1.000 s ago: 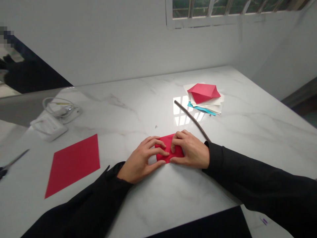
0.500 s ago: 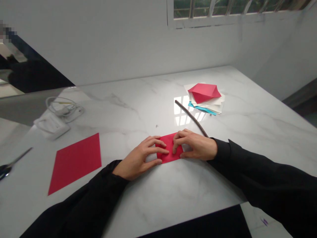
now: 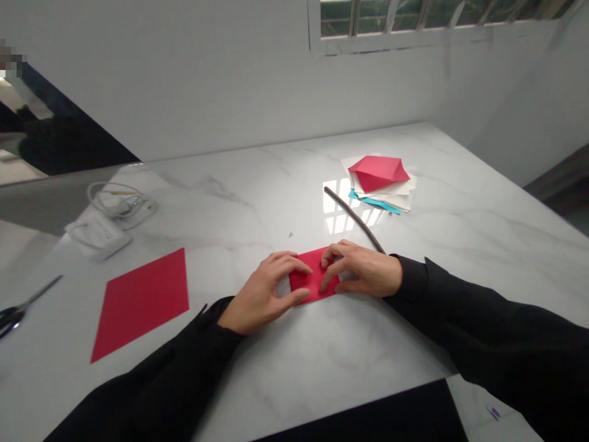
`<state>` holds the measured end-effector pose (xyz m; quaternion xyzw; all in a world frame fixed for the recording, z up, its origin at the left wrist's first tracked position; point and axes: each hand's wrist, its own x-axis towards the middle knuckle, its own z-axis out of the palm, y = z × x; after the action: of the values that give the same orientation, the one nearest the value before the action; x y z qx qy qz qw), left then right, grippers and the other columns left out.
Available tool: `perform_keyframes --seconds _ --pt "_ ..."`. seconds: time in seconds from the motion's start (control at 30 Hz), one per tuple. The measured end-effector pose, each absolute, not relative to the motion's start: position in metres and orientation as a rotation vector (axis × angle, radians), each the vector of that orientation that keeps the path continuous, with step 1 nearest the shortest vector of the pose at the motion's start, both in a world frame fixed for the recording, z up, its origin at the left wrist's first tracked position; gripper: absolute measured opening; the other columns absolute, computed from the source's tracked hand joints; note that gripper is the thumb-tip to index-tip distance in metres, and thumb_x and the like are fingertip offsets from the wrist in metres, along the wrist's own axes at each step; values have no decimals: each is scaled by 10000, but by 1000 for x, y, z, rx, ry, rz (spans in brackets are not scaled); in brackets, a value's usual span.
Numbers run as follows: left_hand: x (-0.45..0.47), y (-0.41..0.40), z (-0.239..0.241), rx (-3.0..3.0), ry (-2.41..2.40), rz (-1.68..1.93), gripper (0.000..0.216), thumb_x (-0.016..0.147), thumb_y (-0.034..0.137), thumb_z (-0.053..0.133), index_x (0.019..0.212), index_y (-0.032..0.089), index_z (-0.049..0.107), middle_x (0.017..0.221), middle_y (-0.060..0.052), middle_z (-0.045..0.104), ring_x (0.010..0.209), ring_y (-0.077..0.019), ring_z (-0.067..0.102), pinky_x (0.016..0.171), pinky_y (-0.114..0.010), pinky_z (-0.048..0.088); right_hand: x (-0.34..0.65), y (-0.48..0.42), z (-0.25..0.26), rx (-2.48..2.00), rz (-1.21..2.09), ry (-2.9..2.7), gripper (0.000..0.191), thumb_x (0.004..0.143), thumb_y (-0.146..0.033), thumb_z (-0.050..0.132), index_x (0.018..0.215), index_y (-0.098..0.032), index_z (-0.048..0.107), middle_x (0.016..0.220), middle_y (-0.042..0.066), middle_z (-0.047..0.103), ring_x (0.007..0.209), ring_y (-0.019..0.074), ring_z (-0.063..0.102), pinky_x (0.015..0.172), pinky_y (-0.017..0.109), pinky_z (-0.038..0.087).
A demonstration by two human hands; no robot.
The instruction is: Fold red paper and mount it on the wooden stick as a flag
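Observation:
A small folded red paper (image 3: 311,279) lies on the white marble table (image 3: 285,368) in front of me. My left hand (image 3: 264,294) pinches its left edge between thumb and curled fingers. My right hand (image 3: 361,275) presses its fingertips down on the paper's right part. Both hands cover much of the paper. Black sleeves reach to both wrists.
A flat red sheet (image 3: 140,301) lies to the left. Scissors (image 3: 18,310) sit at the far left edge. A white adapter with coiled cable (image 3: 105,215) is at the back left. A thin dark stick (image 3: 354,218) and a stack of papers (image 3: 381,181) lie behind my right hand.
The left thumb has shifted along the paper's near edge and the right fingers have slid slightly on it. The paper stays in place.

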<state>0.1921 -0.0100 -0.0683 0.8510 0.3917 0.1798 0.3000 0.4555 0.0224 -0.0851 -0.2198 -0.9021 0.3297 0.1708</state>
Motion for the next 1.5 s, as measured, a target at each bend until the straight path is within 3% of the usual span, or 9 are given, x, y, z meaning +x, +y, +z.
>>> perform_keyframes --seconds 0.2,0.37,0.5,0.63,0.8,0.93,1.2,1.37,1.5 --pt "207 -17 -82 2405 1190 553 158 910 359 710 1006 234 707 1062 -43 695 1126 -260 575 1041 -460 449 455 21 -87 -637 921 -2550 277 851 -86 738 1052 -269 794 1103 54 626 1058 190 597 1044 429 443" --pt "192 -25 -90 2506 1207 503 275 997 341 564 1216 234 692 1309 -96 631 1286 -286 535 1132 -515 413 456 20 -89 -658 918 -2546 276 845 -102 750 1049 -281 802 1119 55 611 1050 195 592 1051 438 442" --pt "172 -35 -99 2618 1322 317 476 1027 415 490 1478 269 530 1569 -86 484 1491 -333 365 1209 -600 304 456 20 -90 -658 922 -2555 271 847 -106 748 1048 -280 805 1126 61 612 1061 200 589 1045 428 444" --pt "159 -38 -95 2672 1392 245 592 1035 466 455 1575 233 388 1629 -89 414 1535 -313 308 1225 -571 301 455 20 -90 -658 911 -2557 300 830 -80 750 1046 -280 807 1126 62 614 1072 204 584 1038 420 442" --pt "185 -36 -81 2760 1351 357 526 1074 320 339 1582 183 373 1633 -95 403 1554 -243 279 1266 -482 251 454 21 -87 -635 914 -2569 271 829 -95 758 1034 -265 811 1095 64 622 1043 197 595 1032 410 444" --pt "217 -32 -95 2752 1320 235 577 1083 387 289 1581 103 350 1655 -147 340 1551 -253 287 1259 -458 271 454 22 -89 -617 874 -2575 220 836 -128 756 1024 -234 801 1053 63 634 999 189 599 1011 404 457" --pt "218 -37 -109 2718 1354 192 620 1075 451 287 1620 157 264 1695 -120 237 1576 -247 205 1275 -446 221 455 20 -90 -611 849 -2563 202 837 -126 754 1006 -226 797 1091 75 658 1034 196 612 1009 403 489" --pt "222 -36 -108 2730 1393 173 646 1066 443 304 1616 109 253 1686 -150 255 1573 -259 217 1275 -444 218 462 28 -84 -571 774 -2550 275 849 -248 782 1116 -188 746 1126 98 699 1043 214 666 976 389 545" --pt "223 -35 -112 2739 1408 164 649 1048 427 362 1591 76 303 1667 -174 299 1566 -276 237 1274 -452 223 453 20 -89 -762 504 -2422 398 982 -279 609 1368 -182 621 1381 151 639 1307 262 589 1122 471 479"
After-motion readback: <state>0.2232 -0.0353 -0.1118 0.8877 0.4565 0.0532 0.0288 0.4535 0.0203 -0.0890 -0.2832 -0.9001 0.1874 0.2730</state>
